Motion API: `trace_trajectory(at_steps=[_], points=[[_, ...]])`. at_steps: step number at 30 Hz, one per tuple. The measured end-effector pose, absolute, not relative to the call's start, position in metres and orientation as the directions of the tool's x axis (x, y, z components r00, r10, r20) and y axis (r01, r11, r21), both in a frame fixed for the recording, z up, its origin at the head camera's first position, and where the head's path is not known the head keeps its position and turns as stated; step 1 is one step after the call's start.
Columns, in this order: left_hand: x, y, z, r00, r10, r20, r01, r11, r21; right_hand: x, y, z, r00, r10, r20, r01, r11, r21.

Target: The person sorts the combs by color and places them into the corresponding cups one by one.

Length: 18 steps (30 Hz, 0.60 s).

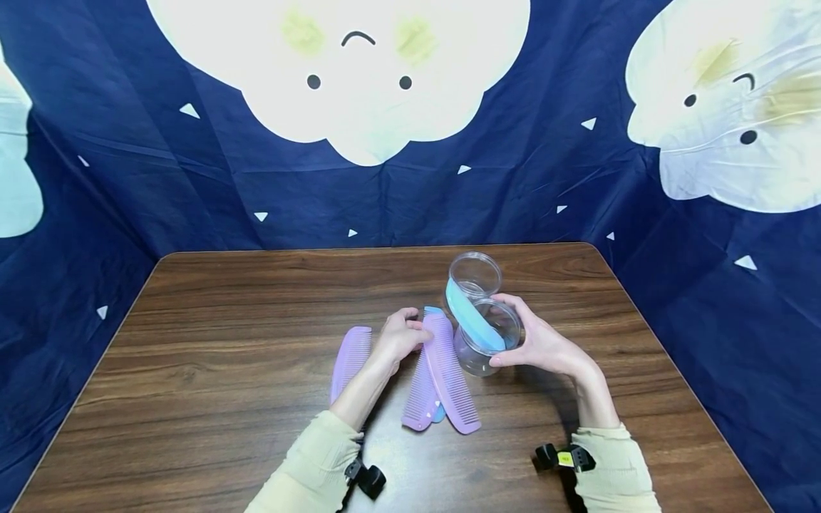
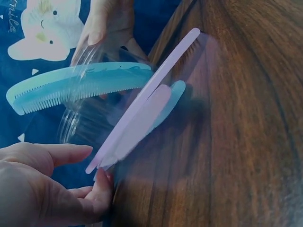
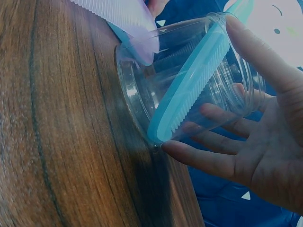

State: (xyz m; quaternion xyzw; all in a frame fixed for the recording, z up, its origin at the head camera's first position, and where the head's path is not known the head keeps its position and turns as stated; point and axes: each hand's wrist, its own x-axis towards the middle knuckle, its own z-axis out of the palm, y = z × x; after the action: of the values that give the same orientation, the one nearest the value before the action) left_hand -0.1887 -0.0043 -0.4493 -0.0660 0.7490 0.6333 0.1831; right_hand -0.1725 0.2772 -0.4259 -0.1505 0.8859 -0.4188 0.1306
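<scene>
My right hand [image 1: 545, 342] grips a clear jar [image 1: 476, 363], with its thumb and fingers around the side. A light-blue comb [image 3: 189, 90] leans inside that jar, one end down near the base and the other past the rim. My left hand [image 1: 400, 338] reaches to the far end of a stack of combs, fingertips touching the top purple comb [image 1: 452, 377]; the thumb and a finger [image 2: 102, 189] straddle its tip. Beneath it lie another purple comb [image 1: 420, 399] and a blue comb [image 1: 439, 413], mostly covered.
Another purple comb [image 1: 349, 356] lies on the wooden table [image 1: 224, 356], left of my left forearm and partly hidden by it. Behind the gripped jar stands a second clear jar [image 1: 474, 260]. A dark blue cloth [image 1: 385, 206] with white clouds hangs around the table.
</scene>
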Motion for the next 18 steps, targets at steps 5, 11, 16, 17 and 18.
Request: trace_trajectory(at_steps=[5, 11, 16, 17, 18], points=[[-0.1888, -0.0003, -0.451, -0.944, 0.102, -0.313, -0.275, 0.28, 0.92, -0.1727, 0.2779, -0.4255, -0.92, -0.38, -0.102, -0.163, 0.605, -0.779], [-0.1888, 0.0002, -0.4536, -0.939, 0.111, -0.326, -0.299, 0.207, 0.931, -0.1721, 0.2776, -0.4256, -0.92, -0.378, -0.104, -0.157, 0.597, -0.787], [-0.1892, -0.0055, -0.4554, -0.939, 0.088, -0.332, -0.303, 0.241, 0.922, -0.1721, 0.2772, -0.4259, -0.92, -0.381, -0.094, -0.162, 0.587, -0.793], [-0.1896, -0.0072, -0.4555, -0.942, 0.082, -0.327, -0.297, 0.256, 0.92, -0.172, 0.2773, -0.4259, -0.919, -0.383, -0.092, -0.164, 0.584, -0.795], [-0.1902, -0.009, -0.4557, -0.944, 0.075, -0.323, -0.293, 0.266, 0.918, -0.172, 0.2775, -0.4259, -0.92, -0.383, -0.09, -0.164, 0.583, -0.796]])
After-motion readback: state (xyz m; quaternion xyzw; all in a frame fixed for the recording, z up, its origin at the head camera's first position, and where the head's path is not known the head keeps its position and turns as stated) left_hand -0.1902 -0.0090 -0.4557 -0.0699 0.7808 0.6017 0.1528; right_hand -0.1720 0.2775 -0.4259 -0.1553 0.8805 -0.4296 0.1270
